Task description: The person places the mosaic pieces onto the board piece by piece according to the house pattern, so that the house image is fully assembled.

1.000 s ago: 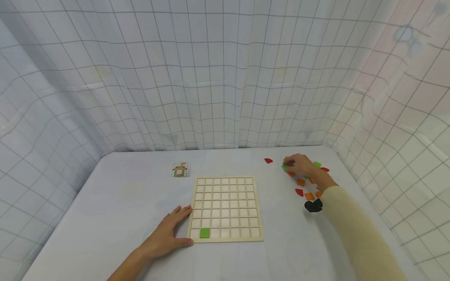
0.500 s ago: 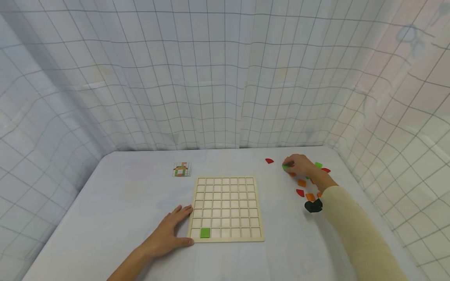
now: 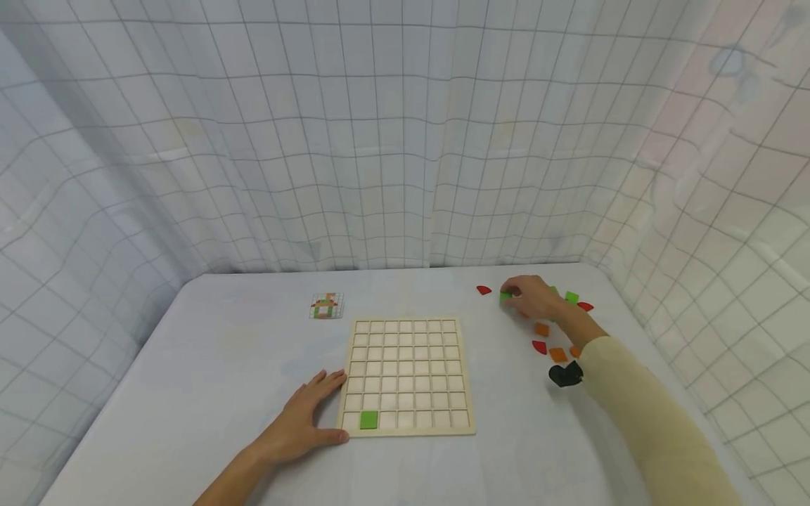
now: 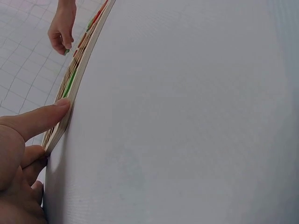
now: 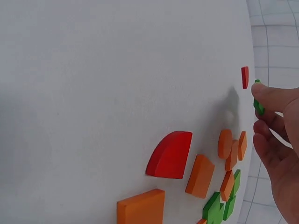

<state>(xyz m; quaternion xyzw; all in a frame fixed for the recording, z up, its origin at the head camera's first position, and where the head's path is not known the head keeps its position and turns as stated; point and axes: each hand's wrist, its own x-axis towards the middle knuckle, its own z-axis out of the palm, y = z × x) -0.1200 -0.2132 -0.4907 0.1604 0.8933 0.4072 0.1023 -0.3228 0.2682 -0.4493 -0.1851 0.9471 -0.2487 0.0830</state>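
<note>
The left hand (image 3: 294,429) rests at the left side of a wooden grid board (image 3: 405,365), fingers straight. Its thumb lies on the near left corner, and the thumb shows over the rim in the left wrist view. One green square tile (image 3: 369,419) sits in the board's nearest row, second cell from the left. At the far right of the table the right hand (image 3: 530,296) pinches another green tile (image 5: 257,105) between thumb and fingertips. In the right wrist view this tile is raised over the tabletop, past the loose pieces.
Loose pieces lie around and below the right hand: red quarter-circles (image 5: 170,156), orange tiles (image 3: 541,329) and several green ones (image 3: 572,298). A lone red quarter-circle (image 3: 484,289) lies left of them. Behind the board is a patterned picture card (image 3: 326,306). Gridded white curtains (image 3: 399,169) enclose the table.
The right hand has shifted slightly to the left with the green tile, uncovering another green piece behind it. The left hand and the board stay in place.
</note>
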